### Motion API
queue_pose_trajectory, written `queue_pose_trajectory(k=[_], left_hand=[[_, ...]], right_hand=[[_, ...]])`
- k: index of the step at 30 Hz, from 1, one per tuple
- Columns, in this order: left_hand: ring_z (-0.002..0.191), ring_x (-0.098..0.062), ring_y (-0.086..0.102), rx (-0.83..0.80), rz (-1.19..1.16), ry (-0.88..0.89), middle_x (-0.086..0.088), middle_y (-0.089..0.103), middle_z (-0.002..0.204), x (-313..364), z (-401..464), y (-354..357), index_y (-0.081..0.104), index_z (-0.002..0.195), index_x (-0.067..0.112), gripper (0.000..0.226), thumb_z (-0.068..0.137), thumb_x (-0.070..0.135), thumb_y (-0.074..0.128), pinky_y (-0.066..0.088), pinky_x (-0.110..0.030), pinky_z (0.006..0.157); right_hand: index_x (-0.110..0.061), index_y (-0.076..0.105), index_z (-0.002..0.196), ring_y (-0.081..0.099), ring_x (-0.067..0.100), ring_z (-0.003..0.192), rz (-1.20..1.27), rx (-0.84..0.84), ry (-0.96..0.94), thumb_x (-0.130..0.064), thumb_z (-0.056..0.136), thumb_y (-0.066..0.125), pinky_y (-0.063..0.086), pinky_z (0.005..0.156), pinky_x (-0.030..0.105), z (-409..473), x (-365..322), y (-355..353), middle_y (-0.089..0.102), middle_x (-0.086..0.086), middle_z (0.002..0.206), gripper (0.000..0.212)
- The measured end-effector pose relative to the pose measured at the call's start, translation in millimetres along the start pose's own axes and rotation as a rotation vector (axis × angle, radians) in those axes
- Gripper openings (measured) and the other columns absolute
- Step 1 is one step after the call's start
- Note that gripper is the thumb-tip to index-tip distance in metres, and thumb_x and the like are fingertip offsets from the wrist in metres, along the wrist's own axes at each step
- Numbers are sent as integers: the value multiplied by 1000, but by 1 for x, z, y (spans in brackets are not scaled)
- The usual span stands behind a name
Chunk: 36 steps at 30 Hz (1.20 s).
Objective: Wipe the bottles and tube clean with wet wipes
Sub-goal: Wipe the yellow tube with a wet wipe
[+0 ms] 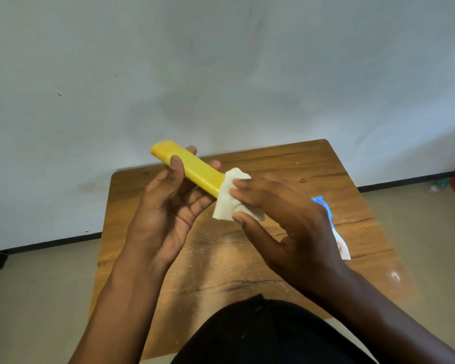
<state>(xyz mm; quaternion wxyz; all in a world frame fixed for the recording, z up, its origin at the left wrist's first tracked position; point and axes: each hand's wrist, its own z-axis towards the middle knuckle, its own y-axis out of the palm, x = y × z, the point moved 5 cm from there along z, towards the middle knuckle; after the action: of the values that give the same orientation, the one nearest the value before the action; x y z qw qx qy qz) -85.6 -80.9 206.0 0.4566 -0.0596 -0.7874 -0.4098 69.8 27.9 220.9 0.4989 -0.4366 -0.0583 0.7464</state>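
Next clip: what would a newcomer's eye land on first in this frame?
The bright yellow tube, held in the air over the wooden table by the left hand, stands out first. Next comes the white wet wipe, wrapped round the tube's near end and pinched by the right hand. A blue and white packet lies on the table, partly hidden behind the right hand.

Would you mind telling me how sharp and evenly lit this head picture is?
Head view: soft all over; the yellow tube and wipe lack crisp edges; wide-angle bending curves the baseboard; daylight leaves a pale sheen on the table, no harsh glare; the wall shows dim blotches.
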Motion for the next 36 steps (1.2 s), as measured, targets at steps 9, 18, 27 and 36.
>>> queue_pose_trajectory(k=[9,18,27,36], left_hand=[[120,-35,70,36,-273,-315,-23,68,132,-34,0,10,55,139,4,64,91,44,68,63,-41,91],[81,-24,77,44,219,20,-14,78,104,-14,4,-4,65,124,2,43,83,13,72,66,-35,78],[78,-28,78,54,303,66,-24,78,103,-24,-1,-4,67,120,-6,43,80,9,74,67,-37,77],[90,-38,77,152,582,242,-14,80,100,-14,0,-10,75,113,7,37,80,21,83,64,-53,83]], right_hand=[[-15,70,128,75,16,99,150,134,226,-22,93,76,62,77,42,9,17,-6,78,-1,114,36],[-12,80,109,78,16,85,604,228,697,-14,94,76,65,84,42,8,52,-26,83,1,93,16],[-19,83,96,77,13,77,228,331,625,-22,83,88,63,68,38,7,61,-34,79,-14,85,14],[-20,78,97,70,9,74,9,289,496,-16,91,81,52,55,35,4,60,-35,73,-12,82,8]])
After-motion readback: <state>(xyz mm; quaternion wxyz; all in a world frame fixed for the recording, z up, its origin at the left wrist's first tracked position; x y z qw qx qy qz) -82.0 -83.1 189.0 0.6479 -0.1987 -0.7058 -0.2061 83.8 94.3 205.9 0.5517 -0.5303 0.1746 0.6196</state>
